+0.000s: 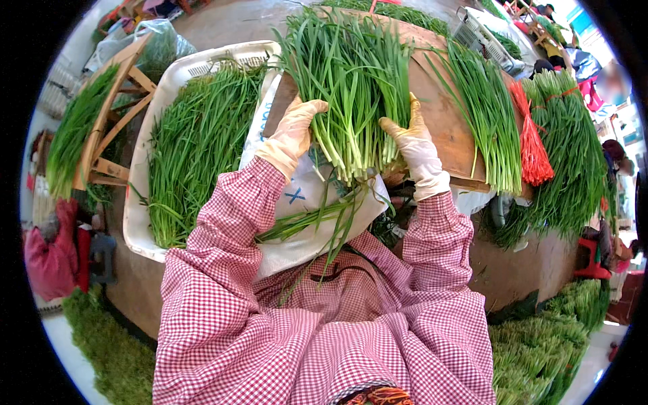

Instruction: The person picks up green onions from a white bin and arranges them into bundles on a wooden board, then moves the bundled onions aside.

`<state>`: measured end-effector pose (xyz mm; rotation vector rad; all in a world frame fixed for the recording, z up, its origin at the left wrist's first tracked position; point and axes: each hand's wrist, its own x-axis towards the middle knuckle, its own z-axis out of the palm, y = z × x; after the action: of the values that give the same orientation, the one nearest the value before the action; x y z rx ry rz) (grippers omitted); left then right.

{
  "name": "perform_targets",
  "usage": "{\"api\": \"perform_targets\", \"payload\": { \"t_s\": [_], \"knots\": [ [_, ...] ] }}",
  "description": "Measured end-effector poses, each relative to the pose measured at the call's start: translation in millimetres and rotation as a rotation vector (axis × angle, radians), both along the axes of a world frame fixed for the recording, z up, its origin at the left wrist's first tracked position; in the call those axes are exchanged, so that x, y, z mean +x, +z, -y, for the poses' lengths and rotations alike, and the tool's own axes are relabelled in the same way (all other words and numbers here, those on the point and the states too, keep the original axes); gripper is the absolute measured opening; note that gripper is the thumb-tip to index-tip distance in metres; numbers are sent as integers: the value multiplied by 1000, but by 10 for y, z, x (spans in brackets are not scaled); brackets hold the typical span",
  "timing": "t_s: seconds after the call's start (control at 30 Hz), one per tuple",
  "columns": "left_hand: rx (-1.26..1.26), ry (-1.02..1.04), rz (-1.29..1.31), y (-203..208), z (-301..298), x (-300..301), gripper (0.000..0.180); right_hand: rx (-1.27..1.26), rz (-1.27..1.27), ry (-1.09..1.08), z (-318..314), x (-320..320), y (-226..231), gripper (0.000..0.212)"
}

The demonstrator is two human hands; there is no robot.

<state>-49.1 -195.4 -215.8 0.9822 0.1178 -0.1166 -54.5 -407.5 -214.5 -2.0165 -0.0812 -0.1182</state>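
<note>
A broad bunch of garlic chives [354,88] lies fanned over the near edge of a wooden board, pale stem ends toward me. My left hand [291,135], in a pale, stained glove, grips the bunch's left side with the thumb over the stems and the fingers partly hidden behind. On its right side, my right hand [417,148], gloved the same way, holds the edge between thumb and fingers. Below the bunch, some loose chive leaves [314,219] hang over a white sack [283,260] across my lap.
A white plastic crate [138,196] of chives stands at left. On the wooden board [445,115] lies another chive bunch [482,108], near red ties [533,148] and a large tied bundle [570,155]. A wooden frame [111,131] and a person's red sleeve [54,253] are far left.
</note>
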Motion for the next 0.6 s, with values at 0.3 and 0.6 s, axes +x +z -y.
{"api": "perform_targets", "payload": {
  "t_s": [0.3,0.6],
  "knots": [
    [722,299,226,-156,112,126,96,-264,54,-37,-391,-19,126,84],
    [771,308,179,-93,2,123,93,207,90,-179,108,6,-9,66]
  ]
}}
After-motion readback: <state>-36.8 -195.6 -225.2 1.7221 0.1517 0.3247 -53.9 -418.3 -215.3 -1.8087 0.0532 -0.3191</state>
